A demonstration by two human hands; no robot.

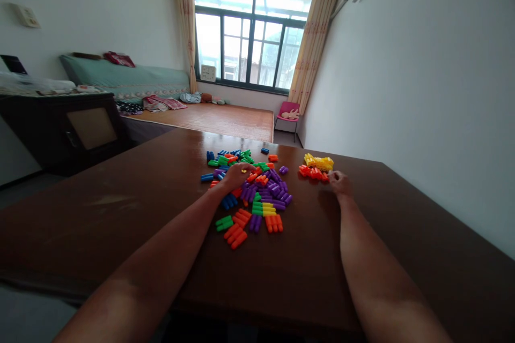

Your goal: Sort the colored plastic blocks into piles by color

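Observation:
A mixed pile of plastic pieces lies mid-table, with purple pieces (274,189), blue pieces (229,202), green pieces (224,223) and orange pieces (235,236) among others. Over the pile's upper part is my left hand (237,176), its fingers bent together near a small yellow bit; what it grips is too small to name. To the right, a group of yellow pieces (318,162) lies just behind a row of orange-red pieces (313,173). My right hand (340,183) is closed at the right end of that row, and its fingertips hide whatever is between them.
The brown table (153,187) extends around the pieces. Beyond it stand a low bed with a mat (229,120), a pink chair (287,111) with a soft toy, and a window. A dark cabinet (60,128) is at the left, a white wall at the right.

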